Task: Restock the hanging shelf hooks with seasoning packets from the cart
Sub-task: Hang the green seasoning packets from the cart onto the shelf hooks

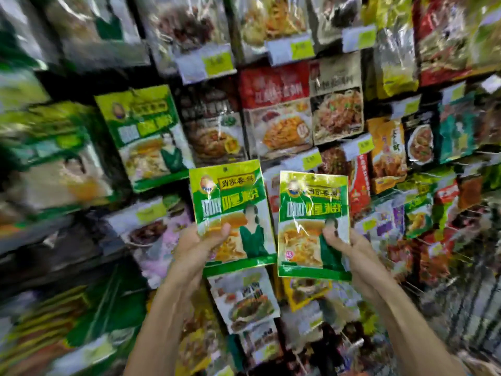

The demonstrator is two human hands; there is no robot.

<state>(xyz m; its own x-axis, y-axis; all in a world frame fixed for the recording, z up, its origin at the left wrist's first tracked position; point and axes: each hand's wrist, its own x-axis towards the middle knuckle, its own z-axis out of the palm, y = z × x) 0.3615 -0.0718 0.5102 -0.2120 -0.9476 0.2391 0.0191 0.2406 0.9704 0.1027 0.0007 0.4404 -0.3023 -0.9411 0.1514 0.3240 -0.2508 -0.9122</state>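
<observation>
At the far left we see green packets hanging on the shelf, but they are too blurry to read. Next comes a hanging green packet that looks just like the two being held up. The left hand grips the first green packet near its bottom left part. Its thumb is curled over the front and its fingers are hidden behind. Just beside it is the second green packet, which is also upright. The right hand pinches this one near its bottom right part, with the thumb on the front. Both packets are held up in front of the shelf. Behind them we see a red packet and a yellow price tag. More bright packets hang in rows on the right.
</observation>
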